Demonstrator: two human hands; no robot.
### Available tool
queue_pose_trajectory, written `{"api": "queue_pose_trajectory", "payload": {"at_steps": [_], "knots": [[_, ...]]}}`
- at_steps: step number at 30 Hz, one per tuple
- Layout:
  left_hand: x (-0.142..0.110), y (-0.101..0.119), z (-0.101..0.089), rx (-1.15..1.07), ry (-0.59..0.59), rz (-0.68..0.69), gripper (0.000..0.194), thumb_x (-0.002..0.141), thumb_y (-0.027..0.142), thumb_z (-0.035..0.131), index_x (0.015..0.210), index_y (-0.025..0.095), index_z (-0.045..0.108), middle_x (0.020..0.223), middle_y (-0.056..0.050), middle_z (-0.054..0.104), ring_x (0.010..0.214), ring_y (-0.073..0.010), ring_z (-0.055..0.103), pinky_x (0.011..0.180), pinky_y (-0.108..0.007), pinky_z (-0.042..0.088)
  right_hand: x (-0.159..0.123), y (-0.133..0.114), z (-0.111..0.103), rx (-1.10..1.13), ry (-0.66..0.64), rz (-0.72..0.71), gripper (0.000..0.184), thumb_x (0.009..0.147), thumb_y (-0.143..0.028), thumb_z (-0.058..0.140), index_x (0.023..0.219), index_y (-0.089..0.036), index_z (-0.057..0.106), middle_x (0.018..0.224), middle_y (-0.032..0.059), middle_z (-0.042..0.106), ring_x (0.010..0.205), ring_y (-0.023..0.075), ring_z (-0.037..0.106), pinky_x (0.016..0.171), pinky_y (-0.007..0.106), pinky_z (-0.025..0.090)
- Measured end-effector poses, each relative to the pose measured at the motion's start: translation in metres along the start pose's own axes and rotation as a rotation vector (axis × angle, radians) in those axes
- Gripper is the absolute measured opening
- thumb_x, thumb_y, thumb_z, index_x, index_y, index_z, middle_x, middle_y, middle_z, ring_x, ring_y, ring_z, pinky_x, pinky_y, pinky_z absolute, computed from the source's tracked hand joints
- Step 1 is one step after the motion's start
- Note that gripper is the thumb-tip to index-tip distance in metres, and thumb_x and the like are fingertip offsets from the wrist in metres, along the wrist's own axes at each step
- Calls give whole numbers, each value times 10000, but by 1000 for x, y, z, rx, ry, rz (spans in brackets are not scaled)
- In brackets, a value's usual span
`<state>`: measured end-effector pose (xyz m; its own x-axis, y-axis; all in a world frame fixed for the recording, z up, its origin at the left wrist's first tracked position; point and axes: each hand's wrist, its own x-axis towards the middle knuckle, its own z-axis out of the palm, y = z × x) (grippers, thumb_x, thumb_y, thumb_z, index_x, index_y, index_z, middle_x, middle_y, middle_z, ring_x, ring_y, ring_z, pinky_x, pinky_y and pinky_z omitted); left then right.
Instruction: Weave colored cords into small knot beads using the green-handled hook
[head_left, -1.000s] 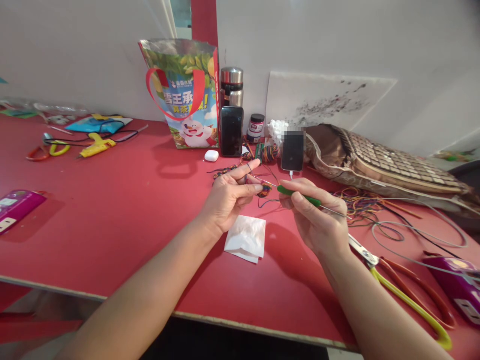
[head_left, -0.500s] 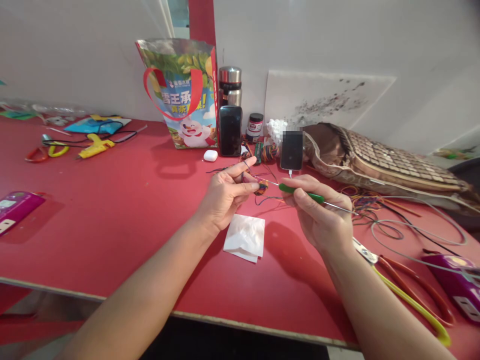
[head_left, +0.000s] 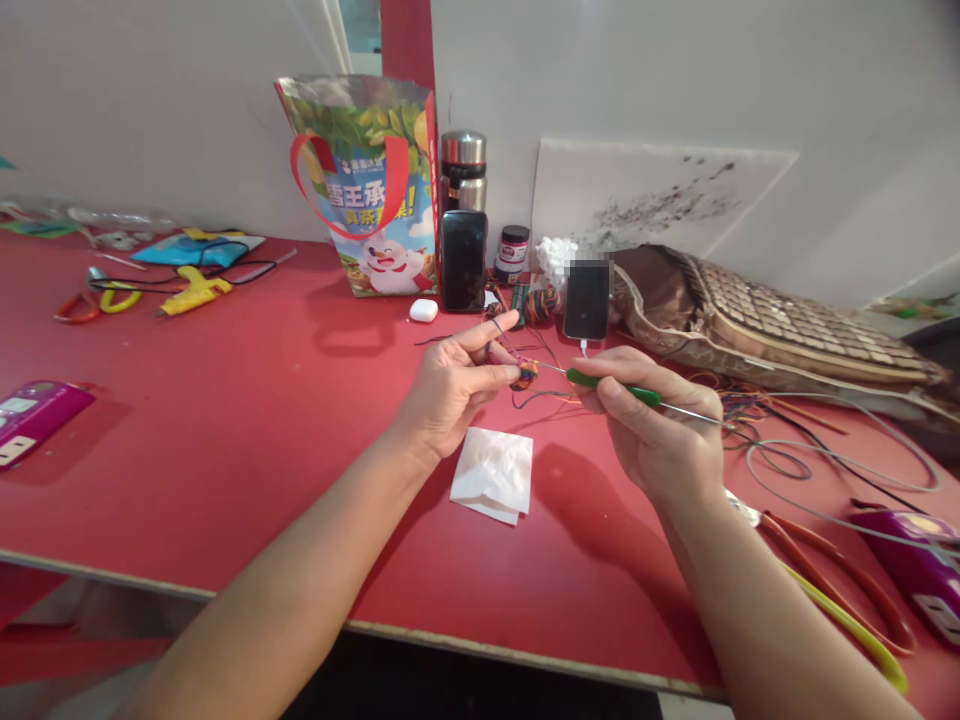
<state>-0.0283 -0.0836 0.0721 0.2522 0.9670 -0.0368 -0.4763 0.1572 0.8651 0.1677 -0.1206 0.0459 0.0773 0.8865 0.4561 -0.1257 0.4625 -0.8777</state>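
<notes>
My left hand (head_left: 457, 385) pinches a small multicoloured crochet piece (head_left: 527, 374) between thumb and fingers, its index finger stretched out with dark yarn running over it. In my right hand (head_left: 660, 420) is a crochet hook (head_left: 615, 385) with a green handle, its metal shaft also sticking out behind. The thin front end of the hook reaches to the crochet piece; whether it sits inside a stitch is too small to tell. Loose yarn (head_left: 544, 395) hangs below the piece. Under the hands lies a folded white tissue (head_left: 493, 475) on the red table (head_left: 247, 430).
Behind the hands stand a printed bag (head_left: 375, 200), a steel flask (head_left: 463, 170), a dark phone (head_left: 463, 262), a jar (head_left: 513, 252) and a second phone (head_left: 586, 300) on a cable. A beaded cushion (head_left: 810, 320), cables and red-and-yellow-handled pliers (head_left: 840, 570) lie right. A yellow glue gun (head_left: 195, 290) lies left.
My right hand has drawn the crochet hook a little to the right, away from the crochet piece. My left hand has hardly moved.
</notes>
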Motion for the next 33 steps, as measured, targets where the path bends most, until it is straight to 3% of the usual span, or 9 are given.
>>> {"api": "queue_pose_trajectory", "payload": {"at_steps": [7, 16, 28, 33], "knots": [[1, 0, -2, 3, -22, 4, 486, 585, 70, 881, 1061, 166, 854, 676, 25, 640, 496, -31, 366, 500, -263, 154, 3, -4, -4, -12, -12, 2, 105, 850, -282, 857, 941, -312, 900, 872, 54, 727, 784, 181, 666, 659, 326, 572], [5, 0, -5, 22, -73, -38, 441, 570, 53, 835, 994, 171, 872, 676, 11, 641, 497, -29, 317, 493, -273, 125, 9, -11, -13, -27, -43, 58, 108, 803, -362, 903, 886, -292, 901, 824, 69, 726, 720, 176, 630, 557, 303, 517], [6, -4, -7, 42, -149, -69, 394, 572, 85, 846, 953, 176, 876, 702, 10, 638, 499, -23, 303, 493, -275, 138, 12, -5, -21, 119, -65, 156, 116, 758, -332, 931, 843, -261, 895, 793, 57, 745, 621, 136, 609, 536, 295, 506], [3, -10, 0, 4, -148, -81, 425, 583, 91, 899, 991, 209, 878, 705, 13, 649, 556, -52, 459, 505, -241, 249, 9, 2, -14, 198, -60, 230, 113, 764, -355, 933, 839, -289, 883, 837, 49, 797, 658, 165, 681, 601, 339, 567]]}}
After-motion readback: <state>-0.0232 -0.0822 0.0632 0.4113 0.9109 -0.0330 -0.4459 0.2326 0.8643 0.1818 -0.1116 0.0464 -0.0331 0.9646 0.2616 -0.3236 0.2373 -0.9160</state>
